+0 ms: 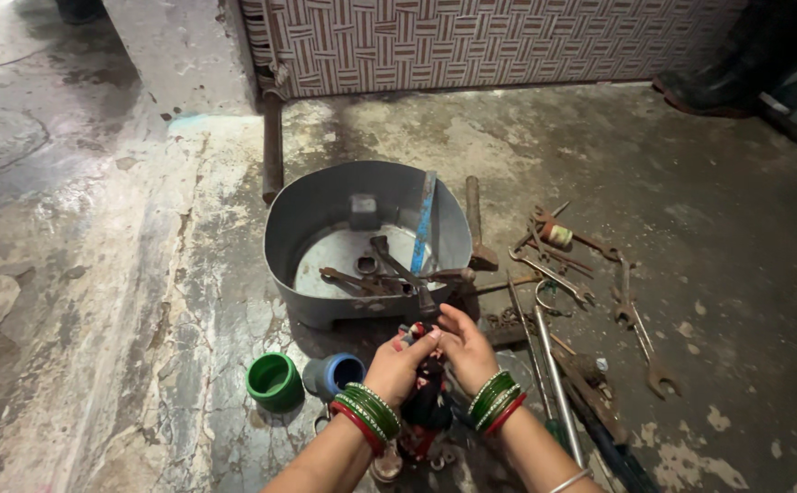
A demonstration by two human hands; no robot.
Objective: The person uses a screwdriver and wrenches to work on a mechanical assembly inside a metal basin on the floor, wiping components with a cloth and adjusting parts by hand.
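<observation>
Head view: both hands meet low centre over a small dark part point(421, 330) with a red bit showing. Left hand point(400, 363) has fingertips pressed together on the part from its left side; right hand point(465, 347) is curled over it from the right, fingertips also on it (exact shape of the part hidden by the fingers, can't tell more). Green and red bangles on both wrists.

Directly beyond the grip: grey metal tub point(366, 196), open side facing the hands, rusty spanners point(362, 278) lying on its floor, a blue-edged flat bar point(426, 219) leaning on its wall. Left of the grip: green cap point(273, 381) and blue cap point(334, 372), just beside each other on the floor. Right of the grip: scattered wrenches point(631, 310), a hammer point(476, 224), a long metal rod point(554, 370). Below the grip, between the forearms: a dark red-and-black assembly point(426, 411), mostly hidden.
</observation>
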